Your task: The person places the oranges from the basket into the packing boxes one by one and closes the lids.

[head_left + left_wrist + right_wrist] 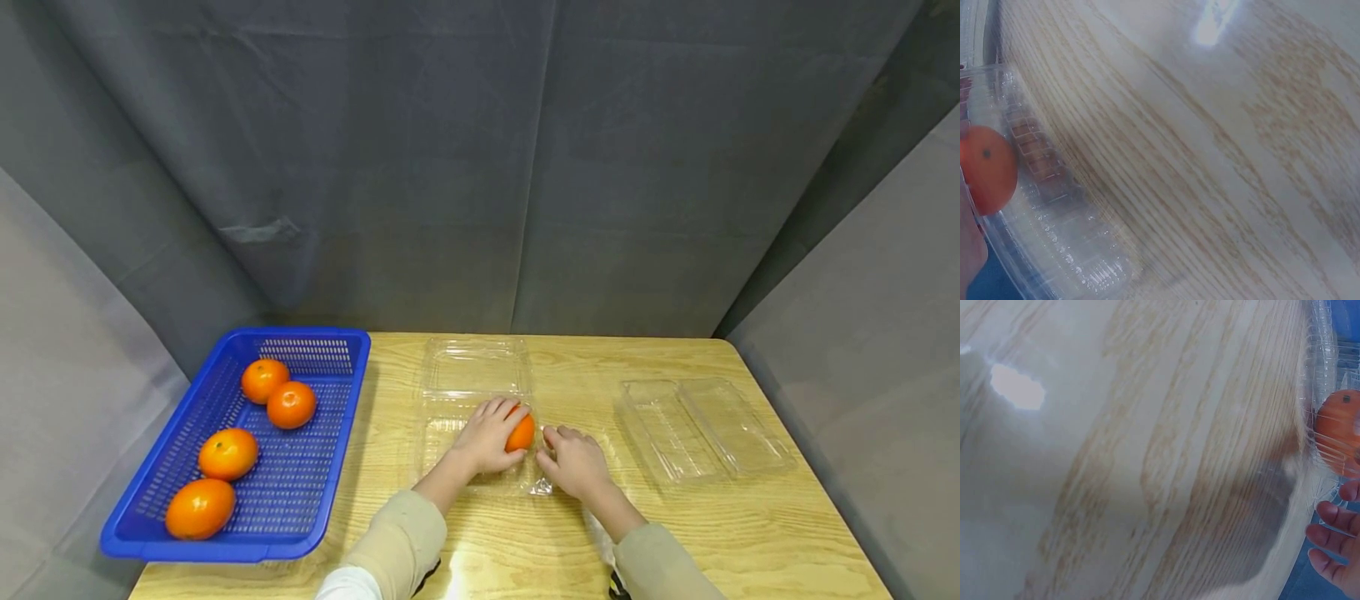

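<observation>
An orange (521, 430) sits at the right end of the lower tray of an open clear plastic clamshell box (442, 433). My left hand (489, 437) grips it, fingers over the top and thumb at the near side. In the left wrist view the orange (990, 170) shows through the clear wall, with only a bit of the hand at the edge. Just right of the box is my right hand (576, 462), its fingers loosely bent and holding nothing. The right wrist view shows those fingers apart below the orange (1339, 432); whether they touch the box I cannot tell.
A blue plastic basket (348, 433) with several oranges (228, 454) stands on the left of the wooden table (555, 550). Another open clear clamshell box (675, 433) lies at the right. Grey curtains (420, 167) hang behind and at both sides.
</observation>
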### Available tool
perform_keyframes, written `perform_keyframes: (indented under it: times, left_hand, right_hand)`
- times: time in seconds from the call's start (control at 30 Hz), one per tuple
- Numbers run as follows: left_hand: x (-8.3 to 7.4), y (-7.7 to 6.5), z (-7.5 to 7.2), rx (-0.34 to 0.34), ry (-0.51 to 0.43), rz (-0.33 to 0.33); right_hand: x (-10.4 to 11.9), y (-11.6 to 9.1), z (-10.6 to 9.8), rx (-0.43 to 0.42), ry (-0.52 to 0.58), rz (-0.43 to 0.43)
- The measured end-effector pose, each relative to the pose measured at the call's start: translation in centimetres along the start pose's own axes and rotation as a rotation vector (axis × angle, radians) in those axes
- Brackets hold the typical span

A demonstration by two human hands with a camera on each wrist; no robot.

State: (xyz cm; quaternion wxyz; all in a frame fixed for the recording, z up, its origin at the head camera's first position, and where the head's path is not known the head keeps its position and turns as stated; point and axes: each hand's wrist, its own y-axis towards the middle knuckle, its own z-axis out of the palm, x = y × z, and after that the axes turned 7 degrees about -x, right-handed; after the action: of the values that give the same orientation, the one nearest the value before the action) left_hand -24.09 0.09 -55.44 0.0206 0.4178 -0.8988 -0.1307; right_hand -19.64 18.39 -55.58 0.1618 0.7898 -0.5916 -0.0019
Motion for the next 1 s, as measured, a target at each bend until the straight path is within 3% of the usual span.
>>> perform_keyframes:
  times: [0.57,0.87,1.0]
  left_hand:
    - [0.0,-0.5,-0.7,-0.03,-0.043,-0.006]
    - [0.3,-1.1,-1.5,-0.088,-0.036,0.011]
    - [0.7,-1.5,-2.0,-0.146,-0.033,0.008]
  right_hand:
    - [-0.1,0.0,0.2,-0.027,0.004,-0.01]
    - [0.0,0.0,0.0,-0.014,0.004,-0.001]
    - [0.0,0.0,0.0,-0.016,0.002,0.003]
